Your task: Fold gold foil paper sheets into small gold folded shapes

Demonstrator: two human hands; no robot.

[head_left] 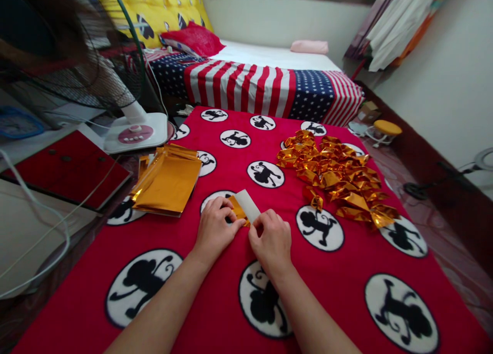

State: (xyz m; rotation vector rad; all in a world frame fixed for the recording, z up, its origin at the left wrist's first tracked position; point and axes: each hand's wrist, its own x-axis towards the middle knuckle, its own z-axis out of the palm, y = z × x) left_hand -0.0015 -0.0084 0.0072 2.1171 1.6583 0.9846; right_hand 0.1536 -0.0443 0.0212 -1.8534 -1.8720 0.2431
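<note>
Between my two hands, a sheet of gold foil paper (pixel 247 206) lies partly folded on the red cloth, its pale back turned up along one strip. My left hand (pixel 218 223) pinches the gold side, thumb and fingers pressed on it. On the other side my right hand (pixel 270 237) grips the right end of the pale strip with curled fingers. To the left is a stack of flat gold foil sheets (pixel 169 182). Off to the right sits a heap of folded gold foil pieces (pixel 335 174), and one folded piece (pixel 315 197) lies at its near edge.
The red cloth with monkey prints (pixel 208 302) covers the table. A fan (pixel 134 131) stands at the left beside a dark red panel (pixel 65 164) and a white cable (pixel 65 231). Behind is a bed (pixel 246 90); a yellow stool (pixel 387 128) is at the right.
</note>
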